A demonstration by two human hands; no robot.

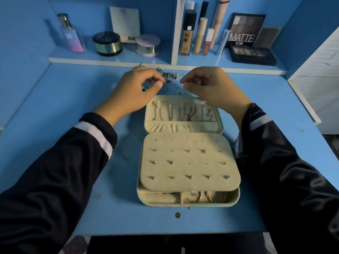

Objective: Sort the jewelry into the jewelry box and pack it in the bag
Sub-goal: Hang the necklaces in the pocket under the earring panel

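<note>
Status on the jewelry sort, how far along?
Done: necklaces in the lid, studs on the earring panel. In hand: left hand and right hand over loose pieces behind the jewelry box, grip unclear. Left: those pieces, shutting the box, bagging; no bag visible.

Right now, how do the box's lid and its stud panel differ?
The lid holds chains and a gathered pocket; the stud panel carries earrings in rows of holes. The lid lies farther away, partly hidden by the right hand; the stud panel lies nearer, over the tray. Both are cream.

Left hand (pixel 134 88) and right hand (pixel 212 87) hover over loose jewelry (pixel 173 75) beyond the jewelry box (pixel 165 203).
</note>
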